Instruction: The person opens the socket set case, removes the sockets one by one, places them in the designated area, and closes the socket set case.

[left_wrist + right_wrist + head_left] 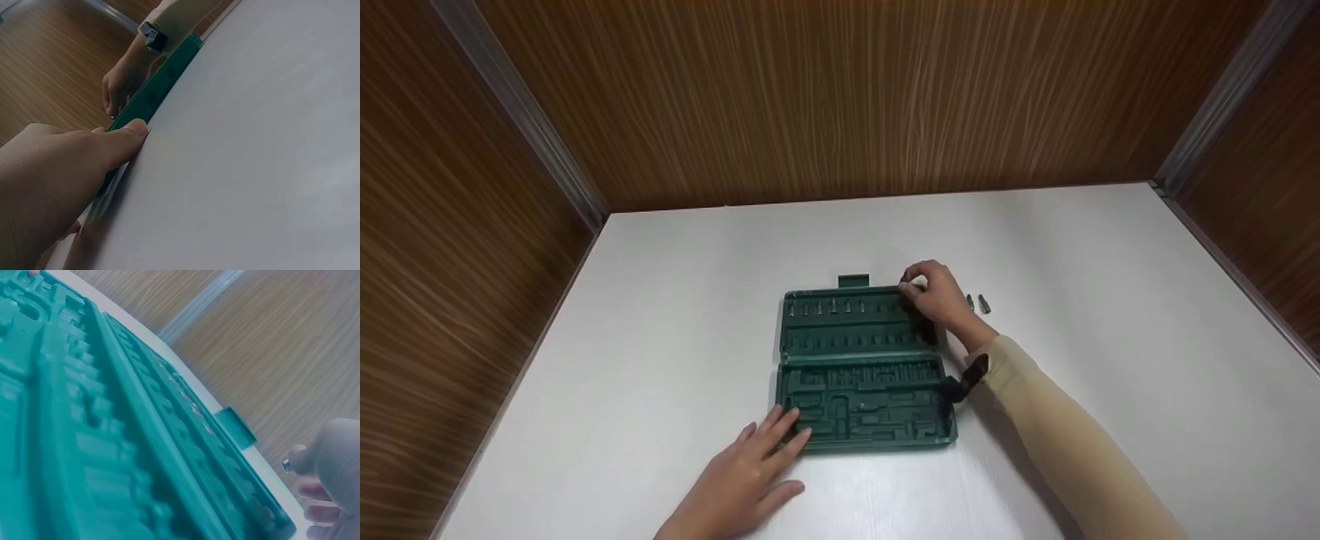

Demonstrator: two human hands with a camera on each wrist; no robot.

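Nearest the head camera, the left hand (746,476) lay flat on the white table (660,337) near its front edge, fingers straight and spread, the fingertips resting on the front left corner of the open green tool case (862,367). From the left wrist, its thumb (121,140) pressed against the case's outer edge.

That case sat about midway across the table, both halves opened flat, the moulded slots facing up. A small green latch tab (853,280) stuck out from its far edge.

At the case's far right corner, the right hand (936,298) was curled, fingers drawn together. The right wrist view showed a small silvery bit (287,464) pinched at its fingertips, just above the far row of slots. Its forearm wore a beige sleeve (1057,435) with a dark strap at the wrist.

Two small metal bits (978,304) lay on the table just right of that hand, side by side, apart from the case.

Wood-grain panels (847,97) walled the table's back and sides.
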